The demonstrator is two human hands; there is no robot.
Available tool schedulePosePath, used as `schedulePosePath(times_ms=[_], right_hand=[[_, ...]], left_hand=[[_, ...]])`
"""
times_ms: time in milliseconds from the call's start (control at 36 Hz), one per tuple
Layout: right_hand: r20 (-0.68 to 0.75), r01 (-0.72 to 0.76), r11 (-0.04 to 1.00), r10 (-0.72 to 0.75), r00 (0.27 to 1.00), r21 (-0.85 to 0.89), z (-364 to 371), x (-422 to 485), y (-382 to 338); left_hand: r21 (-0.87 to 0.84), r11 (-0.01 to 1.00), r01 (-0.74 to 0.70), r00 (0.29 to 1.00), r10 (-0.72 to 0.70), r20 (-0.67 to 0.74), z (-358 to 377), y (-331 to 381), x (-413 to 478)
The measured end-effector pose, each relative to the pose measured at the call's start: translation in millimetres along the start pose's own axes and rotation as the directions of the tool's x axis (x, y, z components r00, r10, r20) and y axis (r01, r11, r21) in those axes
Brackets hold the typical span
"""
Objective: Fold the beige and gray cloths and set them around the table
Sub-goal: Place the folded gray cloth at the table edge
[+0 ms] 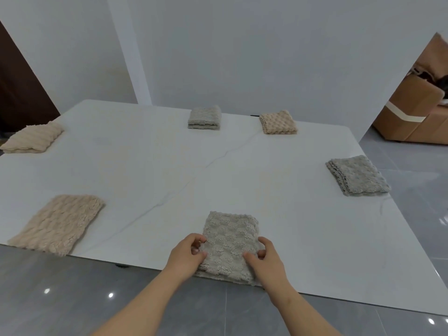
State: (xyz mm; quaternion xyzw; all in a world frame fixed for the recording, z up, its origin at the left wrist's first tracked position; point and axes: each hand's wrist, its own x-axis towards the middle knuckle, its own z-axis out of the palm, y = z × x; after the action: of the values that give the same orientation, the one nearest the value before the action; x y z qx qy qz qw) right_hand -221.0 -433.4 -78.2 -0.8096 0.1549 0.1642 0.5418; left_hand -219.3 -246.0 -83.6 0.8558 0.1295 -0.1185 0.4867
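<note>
A folded gray cloth [230,241] lies at the near edge of the white table [150,166]. My left hand [186,255] pinches its left edge and my right hand [264,260] pinches its right edge, thumbs on top. Five other folded cloths lie around the table: a beige cloth [58,223] at the near left, a beige cloth [32,138] at the far left, a gray cloth [204,117] at the back, a beige cloth [278,122] at the back right, and a gray cloth [357,175] on the right edge.
A glossy gray tiled floor [72,287] surrounds the table. White walls stand behind it. A brown sofa [417,112] shows through the opening at the far right, and a dark door [17,88] is at the far left.
</note>
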Motion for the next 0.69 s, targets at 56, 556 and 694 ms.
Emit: schedulePosePath(times_ms=[56,556,694], right_hand=[[0.011,-0.005,1.0,0.005,1.0,0.009,0.7,1.3,-1.0],[0.04,-0.046,0.993,0.042,0.998,0.11,-3.7,5.0,2.7],[0.039,-0.049,0.997,0.047,0.998,0.057,-5.8,8.7,4.4]], left_hand=[[-0.009,1.0,0.001,1.0,-0.001,-0.005,0.0,0.6,1.9],[0.002,1.0,-0.012,1.0,0.012,0.006,2.4,-1.3,2.6],[0.072,0.997,-0.042,0.999,0.041,0.014,2.0,-5.1,1.2]])
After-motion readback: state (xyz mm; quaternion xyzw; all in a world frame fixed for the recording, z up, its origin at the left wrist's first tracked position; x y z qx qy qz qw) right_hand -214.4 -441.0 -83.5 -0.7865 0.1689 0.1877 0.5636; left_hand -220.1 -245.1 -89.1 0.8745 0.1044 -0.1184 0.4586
